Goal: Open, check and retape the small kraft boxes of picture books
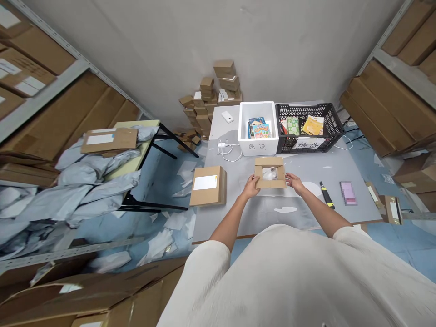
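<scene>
A small open cardboard box (270,184) is on the grey table in front of me, its flaps folded outward. Inside it lies something white, perhaps wrapped in plastic, too small to name. My left hand (251,186) grips the box at its left front corner, fingers closed on the edge. At the right side my right hand (294,182) has its fingers stretched toward the box wall, at or just touching it. To the left sits a larger closed carton (208,186) with a white label. A black and yellow utility knife (327,196) lies to the right of my right hand.
Behind the box stand a white foam bin (259,146) and a black plastic crate (284,147), both holding books. A white cable (232,159), a white phone-like object (227,116) and a blurred pink item (348,193) lie on the table (238,218). Cartons fill side shelves.
</scene>
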Tool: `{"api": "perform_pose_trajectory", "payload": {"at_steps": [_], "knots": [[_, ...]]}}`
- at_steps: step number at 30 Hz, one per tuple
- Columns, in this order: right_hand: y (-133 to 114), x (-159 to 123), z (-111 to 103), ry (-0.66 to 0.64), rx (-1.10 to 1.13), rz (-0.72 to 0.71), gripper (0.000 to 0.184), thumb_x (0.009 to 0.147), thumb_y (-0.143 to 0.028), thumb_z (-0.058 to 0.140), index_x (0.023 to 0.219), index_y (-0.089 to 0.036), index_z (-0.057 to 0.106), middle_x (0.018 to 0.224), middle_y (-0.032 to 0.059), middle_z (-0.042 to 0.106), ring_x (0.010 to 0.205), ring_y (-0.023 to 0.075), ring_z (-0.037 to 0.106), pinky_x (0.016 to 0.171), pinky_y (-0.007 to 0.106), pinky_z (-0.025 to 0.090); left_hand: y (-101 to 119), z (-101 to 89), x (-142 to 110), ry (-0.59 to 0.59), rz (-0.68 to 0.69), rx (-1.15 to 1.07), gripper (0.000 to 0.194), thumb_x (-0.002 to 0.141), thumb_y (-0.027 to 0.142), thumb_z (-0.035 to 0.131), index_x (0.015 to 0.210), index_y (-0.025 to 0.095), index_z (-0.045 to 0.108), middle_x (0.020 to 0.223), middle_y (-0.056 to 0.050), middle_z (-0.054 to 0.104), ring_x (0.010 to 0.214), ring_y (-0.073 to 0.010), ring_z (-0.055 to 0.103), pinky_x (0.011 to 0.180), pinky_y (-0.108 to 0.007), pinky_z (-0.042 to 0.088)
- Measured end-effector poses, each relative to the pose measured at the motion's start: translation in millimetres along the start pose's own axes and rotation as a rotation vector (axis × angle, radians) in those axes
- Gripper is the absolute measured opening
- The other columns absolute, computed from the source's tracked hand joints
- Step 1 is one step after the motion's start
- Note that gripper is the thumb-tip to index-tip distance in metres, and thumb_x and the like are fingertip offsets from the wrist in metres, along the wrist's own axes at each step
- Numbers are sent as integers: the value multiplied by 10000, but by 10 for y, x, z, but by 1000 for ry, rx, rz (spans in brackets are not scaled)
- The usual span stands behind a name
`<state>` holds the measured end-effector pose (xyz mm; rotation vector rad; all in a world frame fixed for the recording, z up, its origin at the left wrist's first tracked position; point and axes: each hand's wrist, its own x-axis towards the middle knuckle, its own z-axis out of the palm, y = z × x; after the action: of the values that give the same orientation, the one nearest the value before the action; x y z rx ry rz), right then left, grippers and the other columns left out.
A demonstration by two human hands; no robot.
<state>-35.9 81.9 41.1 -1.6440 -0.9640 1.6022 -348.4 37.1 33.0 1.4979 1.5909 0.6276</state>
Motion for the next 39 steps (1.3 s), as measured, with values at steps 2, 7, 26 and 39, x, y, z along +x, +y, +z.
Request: {"api": "perform_pose_trajectory", "payload": {"at_steps": [2, 7, 26, 39], "knots": [[25, -50, -34, -27, -22, -52, 674, 677, -185, 676, 1343, -267, 738, 1493, 117, 724, 1316, 305, 705, 996, 418, 578, 20, 3, -4, 57, 23, -20, 581, 780, 241, 830, 1350, 173, 736, 1591, -170, 584, 1523, -335, 550, 1284, -448, 439], [121, -208, -115, -35, -116, -72, 625, 699, -226, 773, 1323, -250, 769, 1331, 120, 792, 1192, 304, 742, 971, 428, 605, 77, 44, -27, 218, -170, -35, 327, 991, 331, 683, 1294, 211, 711, 1197, -104, 795, 1132, -250, 750, 1060, -402, 575], [213, -435, -615, 312, -249, -369, 519, 792, -335, 713, 1288, -209, 801, 1299, 117, 782, 940, 242, 760, 984, 438, 636, 771, 728, -58, 350, -66, 38, 426, 985, 133, 580, 1373, 187, 746, 1194, -124, 701, 1103, -259, 726, 1065, -377, 571], [334, -707, -2319, 570, -206, -312, 555, 807, -318, 673, 1337, -193, 779, 1290, 108, 793, 935, 249, 716, 1033, 437, 616, 1966, 2068, 294, 193, 100, 68, 444, 1005, 218, 602, 1428, 190, 734, 1205, -125, 727, 1032, -259, 725, 1074, -397, 565]]}}
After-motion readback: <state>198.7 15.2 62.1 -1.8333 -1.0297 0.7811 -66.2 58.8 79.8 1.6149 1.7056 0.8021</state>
